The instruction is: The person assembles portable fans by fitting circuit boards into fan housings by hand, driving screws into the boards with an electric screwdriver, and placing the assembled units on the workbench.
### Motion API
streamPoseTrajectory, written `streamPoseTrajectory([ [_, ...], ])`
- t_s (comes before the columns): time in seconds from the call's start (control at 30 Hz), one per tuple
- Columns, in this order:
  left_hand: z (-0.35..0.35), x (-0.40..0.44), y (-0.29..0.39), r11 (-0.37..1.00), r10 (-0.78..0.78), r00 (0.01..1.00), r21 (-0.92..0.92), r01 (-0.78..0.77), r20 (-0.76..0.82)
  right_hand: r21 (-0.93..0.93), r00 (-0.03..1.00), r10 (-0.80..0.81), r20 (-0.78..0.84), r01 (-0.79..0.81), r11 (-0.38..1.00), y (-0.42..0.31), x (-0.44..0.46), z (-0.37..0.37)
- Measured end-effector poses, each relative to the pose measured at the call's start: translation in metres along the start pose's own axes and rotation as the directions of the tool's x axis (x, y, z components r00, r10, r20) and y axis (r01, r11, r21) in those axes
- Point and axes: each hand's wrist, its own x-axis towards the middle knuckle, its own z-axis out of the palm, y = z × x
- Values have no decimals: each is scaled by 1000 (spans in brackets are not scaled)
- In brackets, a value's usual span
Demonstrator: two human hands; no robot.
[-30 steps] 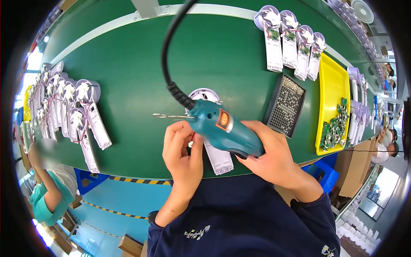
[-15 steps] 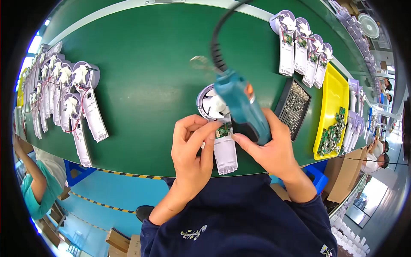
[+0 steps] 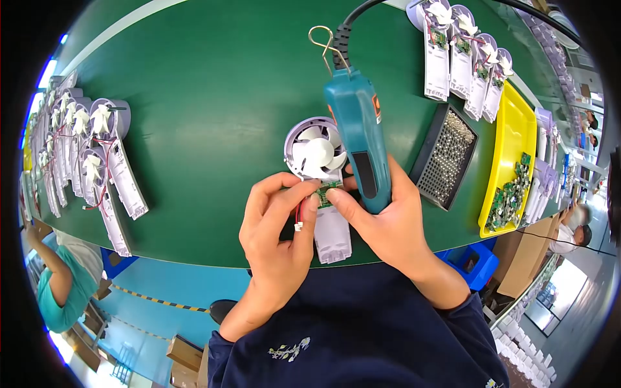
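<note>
In front of me lies a white handheld fan housing (image 3: 333, 236) with a round head and white fan blades (image 3: 317, 154). A small green circuit board (image 3: 328, 193) sits in its handle just below the head. My left hand (image 3: 278, 223) pinches the board's left edge with thumb and forefinger. From those fingers hangs a red-and-black wire with a white connector (image 3: 298, 226). My right hand (image 3: 394, 226) holds a teal electric screwdriver (image 3: 359, 129) against its palm, hook and cable end pointing away from me. The right thumb presses on the board's right side. The screwdriver's tip is hidden.
A black tray of screws (image 3: 446, 158) and a yellow bin (image 3: 511, 168) with circuit boards stand to the right. Several fan housings (image 3: 436, 64) lie at the back right, more (image 3: 126, 174) at the left. Another person's arm (image 3: 55, 265) shows at far left.
The screwdriver has swung into a more upright position in my right hand. My right thumb has come onto the board. The wire and connector at my left fingers show more clearly.
</note>
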Motion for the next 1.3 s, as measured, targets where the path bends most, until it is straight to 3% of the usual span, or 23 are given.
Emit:
streamPoseTrajectory([
  [0.07,0,1,4,984,-135,991,-117,134,4,9,1000,21,2,-21,1000,-2,0,1],
  [0.17,4,0,3,976,-137,990,-179,128,-43,41,999,48,-15,-47,998,-5,-1,3],
  [0.3,-2,-1,0,996,-49,999,-73,50,17,19,998,44,-33,-43,999,-7,-2,5],
  [0.47,-4,-1,0,983,-115,992,-137,121,54,32,997,75,-30,-74,997,-12,-3,6],
  [0.57,-4,-1,2,948,-202,976,-235,217,86,58,980,199,-17,-198,978,-14,-4,5],
  [0.63,-6,-1,4,938,-229,967,-241,249,111,48,996,83,-41,-81,996,-7,-5,6],
  [0.7,-6,-1,4,927,-255,957,-245,283,140,33,993,107,-43,-106,994,-8,-6,7],
  [0.77,-6,0,4,957,-200,971,-188,222,129,20,991,125,-46,-124,992,-8,-7,8],
  [0.97,-13,10,8,974,-208,953,-45,223,223,-13,997,61,-44,-62,998,-6,-6,5],
  [1.03,-9,11,7,959,-222,957,-133,249,186,-9,997,31,-67,-32,999,-12,-5,-2],
  [1.07,-9,10,7,956,-221,957,-152,251,188,126,965,261,-11,-258,958,-24,-9,-16],
  [1.13,-8,9,9,953,-224,958,-166,254,177,411,992,108,-58,-75,909,-12,-20,-41],
  [1.17,-8,10,11,945,-248,949,-168,281,194,569,997,-63,-34,71,819,0,-21,-61],
  [1.2,-6,12,13,937,-265,940,-173,304,215,686,965,-193,-179,263,678,3,-23,-73],
  [1.3,3,14,17,918,-283,933,-221,331,222,692,831,-499,-246,511,510,-8,-13,-119],
])
